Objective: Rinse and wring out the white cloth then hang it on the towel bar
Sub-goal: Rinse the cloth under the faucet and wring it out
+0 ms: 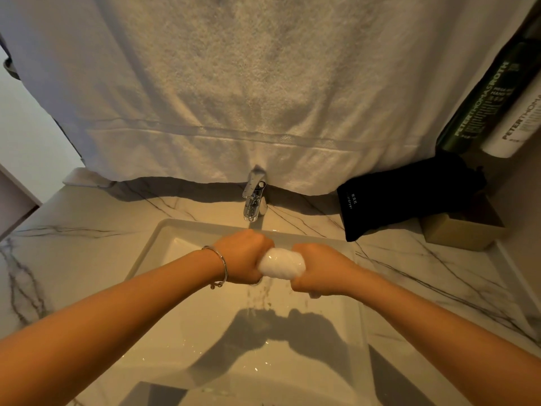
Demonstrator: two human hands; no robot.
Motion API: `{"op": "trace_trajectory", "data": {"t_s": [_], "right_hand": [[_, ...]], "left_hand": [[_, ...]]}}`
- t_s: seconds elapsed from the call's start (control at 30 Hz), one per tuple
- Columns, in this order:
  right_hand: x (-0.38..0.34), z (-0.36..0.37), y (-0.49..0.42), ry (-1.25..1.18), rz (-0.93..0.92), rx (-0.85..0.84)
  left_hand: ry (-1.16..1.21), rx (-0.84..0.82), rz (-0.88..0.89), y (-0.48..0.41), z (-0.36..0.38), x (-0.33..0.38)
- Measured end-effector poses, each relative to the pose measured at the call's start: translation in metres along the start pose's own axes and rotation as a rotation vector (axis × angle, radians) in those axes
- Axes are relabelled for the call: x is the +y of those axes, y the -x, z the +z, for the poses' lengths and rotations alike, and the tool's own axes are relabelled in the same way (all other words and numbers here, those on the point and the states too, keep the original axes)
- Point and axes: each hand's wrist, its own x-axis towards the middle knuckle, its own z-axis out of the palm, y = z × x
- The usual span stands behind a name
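**White cloth: twisted between your two fists over the sink**

Head view.

- White cloth [282, 264]: bunched into a short thick roll, held level above the sink [152, 244], just in front of the faucet [254, 197]. Drops of water fall from it into the basin.
- Your left hand [241, 257]: fist clenched tight around the cloth's left end; a thin bracelet [221, 266] sits at the wrist.
- Your right hand [320, 269]: fist clenched around the cloth's right end, a small tuft showing below it.
- Large white towel [248, 92]: hangs behind the faucet, its hem just above the marble counter [73, 238].
- Black pouch [404, 197]: on the counter, right of the faucet.
- Two tubes [483, 104]: lean at far right.
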Motion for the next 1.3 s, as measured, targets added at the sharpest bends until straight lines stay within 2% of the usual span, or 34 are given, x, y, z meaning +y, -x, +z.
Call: {"op": "trace_trajectory", "data": {"t_s": [0.3,0.53,0.6,0.7,0.8,0.87,0.93,1.0,1.07,1.13,1.2,1.23,1.3], "right_hand": [[0.003,-0.003,-0.004,0.288,-0.2,0.218],[0.009,0.011,-0.001,0.346,-0.305,0.35],[0.007,0.015,-0.001,0.355,-0.291,0.375],[0.003,0.009,-0.002,0.39,-0.215,0.369],[-0.001,-0.005,-0.002,0.306,-0.118,0.195],[-0.002,-0.017,0.002,0.098,-0.064,0.009],[-0.003,-0.028,0.006,-0.241,-0.011,-0.11],[0.0,-0.032,0.008,-0.643,0.081,-0.195],[0.008,-0.029,0.009,-0.987,0.232,-0.361],[0.011,-0.022,0.012,-1.239,0.268,-0.61],[0.009,-0.014,0.016,-1.316,0.141,-0.822],[0.007,-0.01,0.017,-1.276,0.09,-0.857],[0.004,-0.006,0.016,-1.155,0.119,-0.791]], "left_hand": [[0.475,-0.118,-0.111,0.004,0.0,0.009],[0.797,-0.359,-0.25,0.008,-0.001,0.011],[0.821,-0.426,-0.252,0.009,-0.003,0.01],[0.687,-0.342,-0.217,0.004,-0.002,0.011],[0.337,-0.117,-0.117,-0.002,0.001,0.01],[0.051,0.065,-0.057,-0.001,-0.001,0.006],[-0.128,0.265,0.047,0.003,-0.005,0.002],[-0.157,0.471,0.19,0.006,-0.011,0.003],[-0.134,0.603,0.296,0.007,-0.017,0.008],[-0.14,0.657,0.378,0.004,-0.023,0.012],[-0.221,0.668,0.449,0.002,-0.025,0.012],[-0.277,0.664,0.478,0.001,-0.025,0.01],[-0.373,0.586,0.497,0.0,-0.023,0.003]]}}
